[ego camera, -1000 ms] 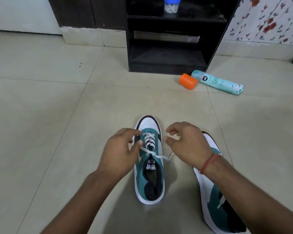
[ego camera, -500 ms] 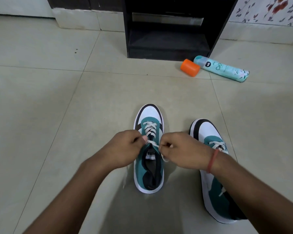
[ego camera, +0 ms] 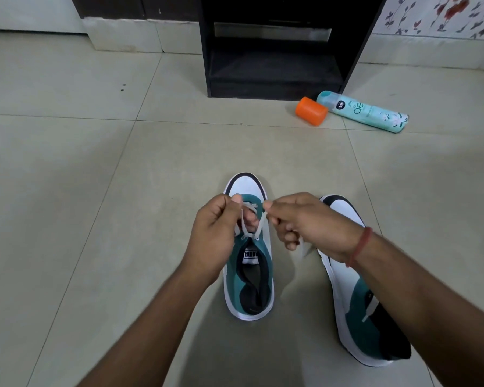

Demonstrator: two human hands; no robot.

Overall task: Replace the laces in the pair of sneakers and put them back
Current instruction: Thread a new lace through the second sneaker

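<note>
Two teal, white and black sneakers stand on the tiled floor, toes pointing away from me. The left sneaker (ego camera: 248,277) is between my arms, threaded with a white lace (ego camera: 252,224). My left hand (ego camera: 215,236) pinches one lace end above the eyelets, and my right hand (ego camera: 305,222) pinches the other end; both ends are lifted up from the top eyelets. A loose stretch of lace hangs blurred below my right hand. The right sneaker (ego camera: 358,300) lies under my right forearm, its laces hidden.
A black shelf unit (ego camera: 274,65) stands against the far wall. In front of it lie an orange cap (ego camera: 311,110) and a pale teal spray can (ego camera: 363,110). Beige floor tiles (ego camera: 95,191) spread to the left.
Both hands have risen from the tongue and moved slightly apart, drawing the two lace ends upward. The camera has tilted further down.
</note>
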